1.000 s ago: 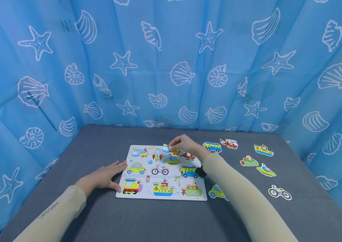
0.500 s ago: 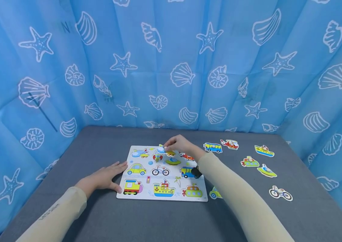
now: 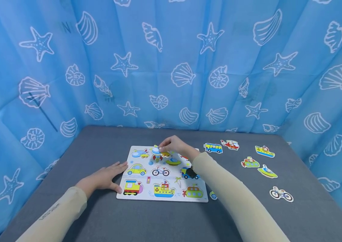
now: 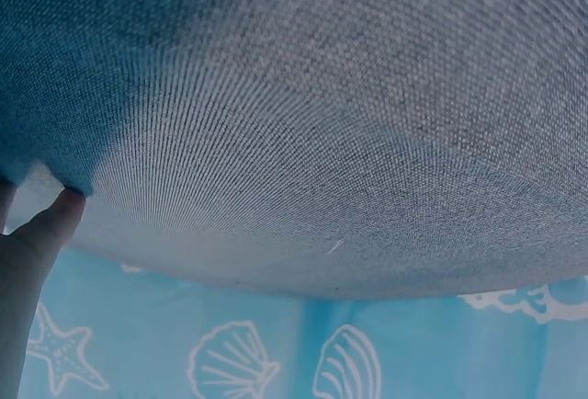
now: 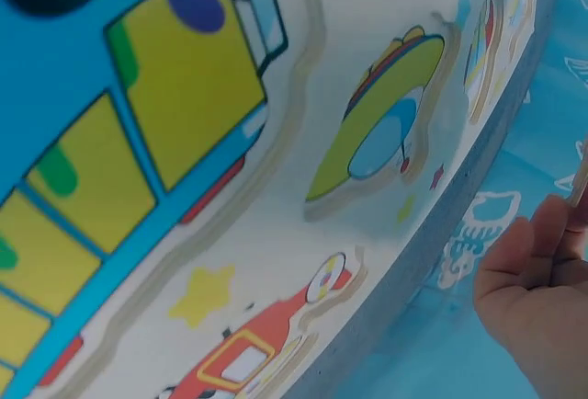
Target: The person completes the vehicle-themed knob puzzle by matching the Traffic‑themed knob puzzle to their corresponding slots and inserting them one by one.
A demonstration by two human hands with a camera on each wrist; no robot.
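Blue shell-patterned curtain [image 3: 165, 67], grey table [image 3: 146, 220]

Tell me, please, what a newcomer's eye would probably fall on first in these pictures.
Probably the bright blue, shell-printed curtain, which fills the upper part of the head view. Next, perhaps, the colourful puzzle board on the grey table, where the left hand touches the left edge and the right hand pinches an airplane piece over the far side. Loose pieces lie to its right.
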